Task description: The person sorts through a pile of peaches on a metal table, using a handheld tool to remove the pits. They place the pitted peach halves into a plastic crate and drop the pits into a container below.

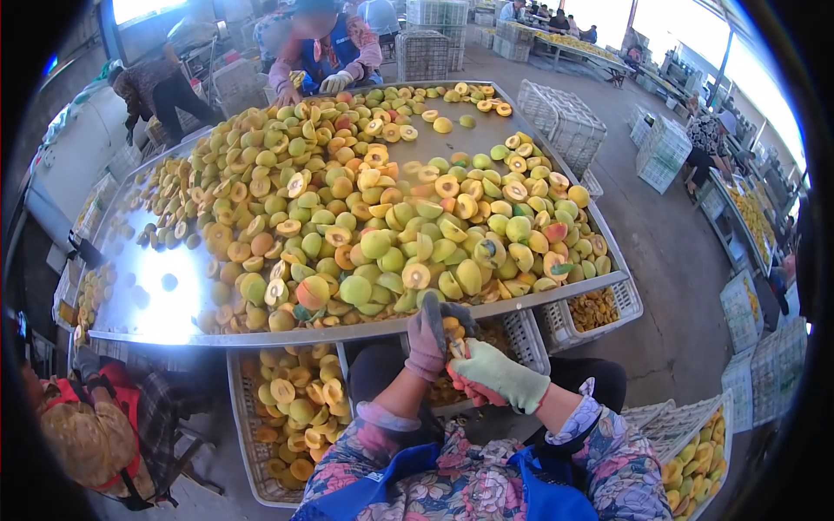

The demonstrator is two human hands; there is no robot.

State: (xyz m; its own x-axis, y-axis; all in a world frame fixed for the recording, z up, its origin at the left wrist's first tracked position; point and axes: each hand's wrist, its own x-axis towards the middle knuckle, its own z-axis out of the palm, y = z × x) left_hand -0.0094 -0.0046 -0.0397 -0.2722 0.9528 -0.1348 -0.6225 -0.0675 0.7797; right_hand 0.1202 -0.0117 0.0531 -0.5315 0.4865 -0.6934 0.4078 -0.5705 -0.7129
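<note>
My left hand (432, 337), in a pink and dark grey glove, is closed around a cut apricot (453, 328) just below the table's near edge. My right hand (504, 375), in a pale green glove with reddish fingers, is closed and meets the left at the fruit. What the right fingers grip is hidden. Directly in front, a metal-topped table (391, 331) carries a heap of whole and halved yellow-green apricots (347, 234), many halves with their stones showing.
Under the near edge stand a crate of apricot halves (233, 434) and another crate (641, 306). A crate of fruit (725, 434) is at lower right. One co-worker (334, 52) works across the table; another person (95, 425) sits at left. Stacked crates (569, 122) stand beyond the right edge.
</note>
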